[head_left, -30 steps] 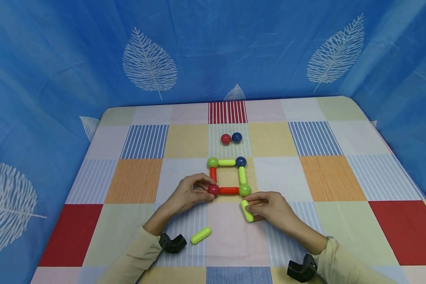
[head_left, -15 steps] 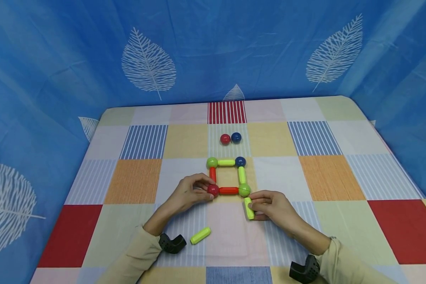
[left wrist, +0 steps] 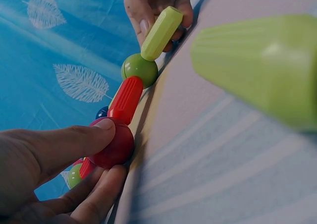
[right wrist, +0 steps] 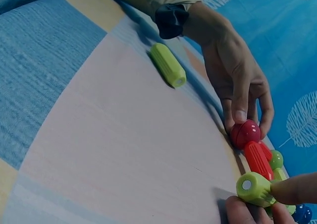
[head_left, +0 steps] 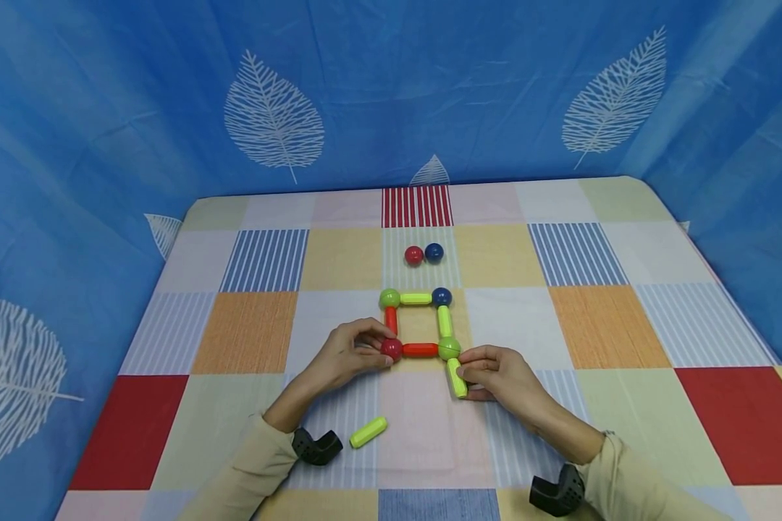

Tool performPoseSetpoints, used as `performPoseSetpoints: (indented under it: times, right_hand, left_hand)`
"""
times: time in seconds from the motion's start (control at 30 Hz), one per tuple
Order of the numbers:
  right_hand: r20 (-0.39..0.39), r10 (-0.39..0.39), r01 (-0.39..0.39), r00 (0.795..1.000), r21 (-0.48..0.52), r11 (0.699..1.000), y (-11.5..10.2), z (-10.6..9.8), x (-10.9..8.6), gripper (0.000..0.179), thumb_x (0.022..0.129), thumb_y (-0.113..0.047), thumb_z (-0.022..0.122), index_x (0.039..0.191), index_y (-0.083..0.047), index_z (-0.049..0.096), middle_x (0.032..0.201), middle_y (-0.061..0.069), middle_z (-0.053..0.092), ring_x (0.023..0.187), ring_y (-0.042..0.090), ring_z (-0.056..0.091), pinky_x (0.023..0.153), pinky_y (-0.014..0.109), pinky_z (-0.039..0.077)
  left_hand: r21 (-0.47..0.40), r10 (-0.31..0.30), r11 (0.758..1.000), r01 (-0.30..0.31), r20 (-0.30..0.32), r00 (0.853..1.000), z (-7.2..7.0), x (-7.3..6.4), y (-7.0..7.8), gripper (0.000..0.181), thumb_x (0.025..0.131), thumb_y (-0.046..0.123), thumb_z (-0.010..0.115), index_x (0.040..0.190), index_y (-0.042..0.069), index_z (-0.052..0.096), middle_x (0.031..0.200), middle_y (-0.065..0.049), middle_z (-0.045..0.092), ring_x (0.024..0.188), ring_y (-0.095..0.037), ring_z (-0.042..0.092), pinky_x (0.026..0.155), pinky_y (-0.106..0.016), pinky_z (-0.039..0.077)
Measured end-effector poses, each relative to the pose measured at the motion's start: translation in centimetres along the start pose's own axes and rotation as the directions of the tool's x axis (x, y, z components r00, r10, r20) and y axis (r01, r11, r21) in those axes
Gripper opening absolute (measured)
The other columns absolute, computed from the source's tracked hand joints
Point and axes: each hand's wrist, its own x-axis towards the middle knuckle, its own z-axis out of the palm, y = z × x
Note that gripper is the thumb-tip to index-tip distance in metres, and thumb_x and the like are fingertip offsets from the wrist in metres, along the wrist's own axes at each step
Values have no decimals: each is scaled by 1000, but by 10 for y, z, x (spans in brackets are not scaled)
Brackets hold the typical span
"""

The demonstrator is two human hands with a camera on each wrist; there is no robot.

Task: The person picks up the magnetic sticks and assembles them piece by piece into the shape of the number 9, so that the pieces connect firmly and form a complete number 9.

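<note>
My left hand point(head_left: 352, 354) pinches the red ball point(left wrist: 116, 144) at the near left corner of a square of balls and rods. In my right hand point(head_left: 503, 375), a yellow-green rod point(head_left: 457, 378) is held between thumb and fingers. Its far end meets the green ball point(head_left: 449, 348) at the near right corner, as the left wrist view also shows. A red rod point(head_left: 420, 350) joins that green ball to the red one. The far corners are another green ball point(head_left: 389, 298) and a dark blue ball point(head_left: 442, 297).
A loose yellow-green rod point(head_left: 368, 433) lies near the left wrist, looming large in the left wrist view. Beyond the square sit a loose red ball point(head_left: 413, 255) and a blue ball point(head_left: 434, 252). A patchwork cloth point(head_left: 599, 427) covers the table, with a blue curtain point(head_left: 430, 87) behind.
My right hand has moved the yellow-green rod slightly away from me and straightened it, so its end now meets the green ball. The left hand has kept its place on the red ball.
</note>
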Motion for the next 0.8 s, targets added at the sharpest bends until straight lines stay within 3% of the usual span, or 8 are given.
performPoseSetpoints:
  times: [0.8]
  right_hand:
    - [33, -73, 74, 997, -51, 996, -2, 0, 1, 32, 90, -7, 69, 114, 10, 56, 97, 14, 67, 83, 21, 68, 72, 35, 59]
  left_hand:
    - [-6, 15, 1000, -15, 5, 1000, -1, 0, 3, 33, 81, -1, 76, 112, -2, 66, 104, -16, 63, 94, -27, 59, 81, -28, 55]
